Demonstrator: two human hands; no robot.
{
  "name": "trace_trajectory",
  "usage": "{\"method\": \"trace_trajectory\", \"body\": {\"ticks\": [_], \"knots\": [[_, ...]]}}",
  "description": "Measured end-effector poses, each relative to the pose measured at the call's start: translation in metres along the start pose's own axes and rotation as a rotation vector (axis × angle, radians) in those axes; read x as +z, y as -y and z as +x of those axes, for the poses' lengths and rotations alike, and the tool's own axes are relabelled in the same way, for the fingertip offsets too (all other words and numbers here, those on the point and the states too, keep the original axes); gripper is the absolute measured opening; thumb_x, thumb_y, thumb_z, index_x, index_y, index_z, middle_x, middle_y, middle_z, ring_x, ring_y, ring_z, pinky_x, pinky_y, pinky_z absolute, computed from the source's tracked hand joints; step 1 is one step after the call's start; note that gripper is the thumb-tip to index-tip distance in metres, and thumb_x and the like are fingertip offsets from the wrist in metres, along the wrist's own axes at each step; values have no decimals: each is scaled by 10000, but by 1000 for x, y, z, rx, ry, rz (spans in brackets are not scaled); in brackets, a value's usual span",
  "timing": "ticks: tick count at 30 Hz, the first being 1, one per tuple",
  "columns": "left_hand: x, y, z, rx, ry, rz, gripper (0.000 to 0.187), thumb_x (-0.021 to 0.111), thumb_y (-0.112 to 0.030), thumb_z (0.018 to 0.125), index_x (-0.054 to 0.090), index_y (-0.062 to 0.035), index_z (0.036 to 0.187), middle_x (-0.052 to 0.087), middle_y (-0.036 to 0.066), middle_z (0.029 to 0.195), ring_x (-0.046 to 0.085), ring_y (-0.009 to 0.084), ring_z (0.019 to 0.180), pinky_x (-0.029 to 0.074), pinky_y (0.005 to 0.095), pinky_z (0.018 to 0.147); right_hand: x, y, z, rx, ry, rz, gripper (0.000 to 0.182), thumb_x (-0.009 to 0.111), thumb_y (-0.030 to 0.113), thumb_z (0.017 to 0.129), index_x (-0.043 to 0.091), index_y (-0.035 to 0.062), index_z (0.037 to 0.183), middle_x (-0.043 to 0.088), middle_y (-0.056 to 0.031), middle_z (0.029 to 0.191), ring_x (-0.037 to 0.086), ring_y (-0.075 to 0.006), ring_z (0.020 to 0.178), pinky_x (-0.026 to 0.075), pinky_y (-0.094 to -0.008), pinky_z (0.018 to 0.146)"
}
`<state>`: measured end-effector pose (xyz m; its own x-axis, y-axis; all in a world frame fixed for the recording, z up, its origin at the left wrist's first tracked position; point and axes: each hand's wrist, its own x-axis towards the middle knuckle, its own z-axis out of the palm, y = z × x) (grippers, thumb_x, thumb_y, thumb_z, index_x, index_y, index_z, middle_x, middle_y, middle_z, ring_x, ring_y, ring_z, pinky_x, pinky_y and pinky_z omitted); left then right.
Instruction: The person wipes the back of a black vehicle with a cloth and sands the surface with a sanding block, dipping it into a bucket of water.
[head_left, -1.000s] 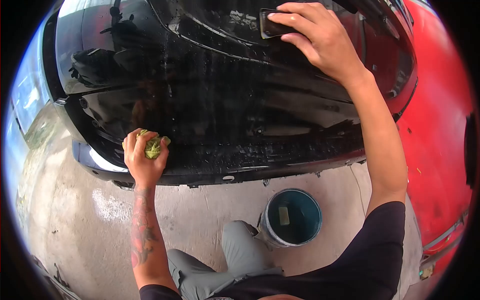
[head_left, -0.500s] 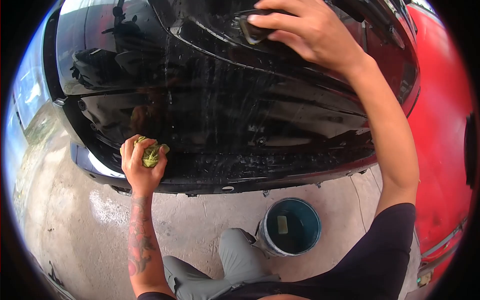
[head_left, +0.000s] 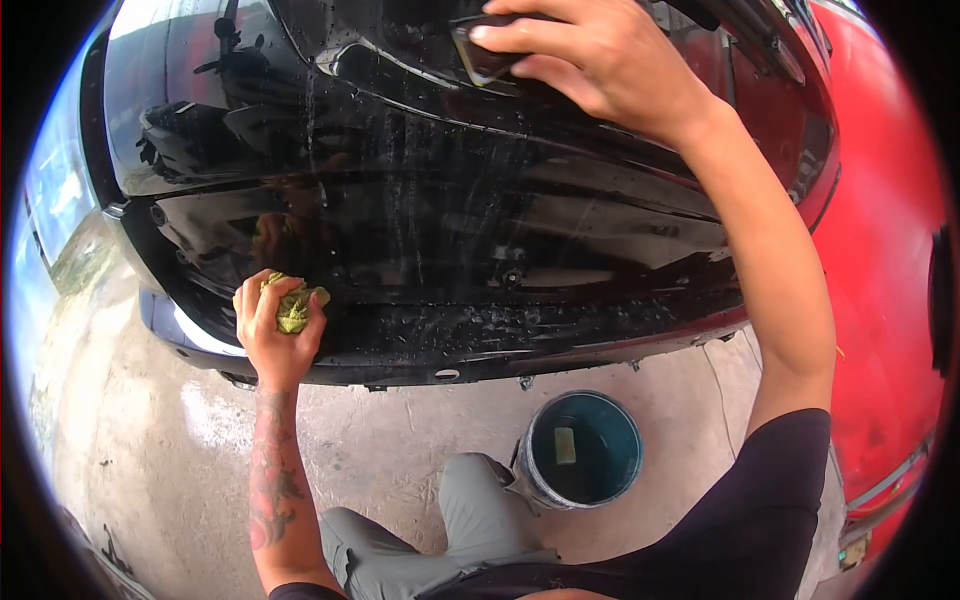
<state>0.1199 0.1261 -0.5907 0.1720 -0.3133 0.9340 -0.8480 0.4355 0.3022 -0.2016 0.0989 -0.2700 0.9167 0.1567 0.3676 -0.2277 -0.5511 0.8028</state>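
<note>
A glossy black car panel [head_left: 420,230], wet with drops and whitish streaks, fills the upper middle. My left hand [head_left: 278,325] is closed round a crumpled yellow-green cloth [head_left: 293,310] at the panel's lower left edge. Higher up, near the top of the view, my right hand [head_left: 590,60] grips a dark flat block [head_left: 482,55] by its edge, with the block against the black surface. The block's far side is partly hidden by my fingers.
A teal bucket [head_left: 630,450] of water stands on the concrete floor [head_left: 400,430] below the car, with a pale rectangular piece [head_left: 565,445] in it. A red car body [head_left: 880,250] is at the right. My bent knees are beside the bucket.
My right hand has moved slightly left and up with the dark block. My left hand, with the cloth, has shifted a little to the left.
</note>
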Motion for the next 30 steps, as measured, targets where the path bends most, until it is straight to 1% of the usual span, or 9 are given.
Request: {"method": "trace_trajectory", "body": {"ticks": [7,11,13,15,18,21,26,29,30], "knots": [[0,-2,0,6,-1,-3,262,815,-116,721,705,-69,955,666,136,1066,627,344,997,515,437,867,-16,3,-21,67,75,-35,358,779,138,826,723,135,1180,672,-83,1193,634,-265,1087,477,-401,915],[-2,-3,2,12,-3,11,263,815,-113,720,705,-70,955,665,129,1064,623,340,984,514,432,856,8,8,7,31,-59,-3,351,774,143,841,724,134,1189,663,-78,1178,624,-264,1067,485,-398,883],[-1,-4,1,13,-2,8,264,815,-113,719,706,-71,955,664,128,1064,622,340,980,513,432,853,17,18,32,75,-76,-52,330,763,164,869,715,125,1193,653,-62,1164,618,-256,1038,488,-383,869],[-1,-3,1,15,1,-1,265,814,-113,718,706,-71,957,662,129,1064,620,341,976,512,433,852,31,14,38,68,-158,-17,341,766,159,863,717,123,1198,654,-57,1171,618,-247,1044,490,-373,856],[-2,0,-1,-14,31,2,284,802,-115,724,704,-59,985,659,139,1082,631,333,1040,494,433,922,19,20,20,104,-128,-67,355,775,149,850,720,122,1200,660,-61,1155,627,-250,1024,495,-370,843],[-1,2,0,25,9,11,274,815,-115,713,711,-76,963,662,135,1077,622,346,984,514,436,857,10,24,1,134,-102,-100,359,783,147,839,727,125,1193,666,-68,1132,636,-255,996,497,-372,840],[-2,0,0,7,7,-2,283,819,-117,706,716,-81,968,663,136,1081,624,347,989,517,439,862,31,22,41,87,-217,-94,321,783,157,842,729,108,1155,664,-79,1110,641,-253,965,502,-380,837],[-3,1,0,15,12,1,283,820,-117,705,718,-81,967,663,137,1082,626,349,996,519,443,864,29,24,38,112,-186,-87,329,782,161,843,728,106,1163,665,-79,1111,639,-253,961,503,-379,834],[-3,2,0,18,12,2,282,820,-117,705,718,-81,966,663,137,1082,626,350,998,519,444,865,30,25,28,84,-241,-93,341,783,157,838,727,102,1170,666,-79,1112,640,-253,951,506,-375,819]]}}
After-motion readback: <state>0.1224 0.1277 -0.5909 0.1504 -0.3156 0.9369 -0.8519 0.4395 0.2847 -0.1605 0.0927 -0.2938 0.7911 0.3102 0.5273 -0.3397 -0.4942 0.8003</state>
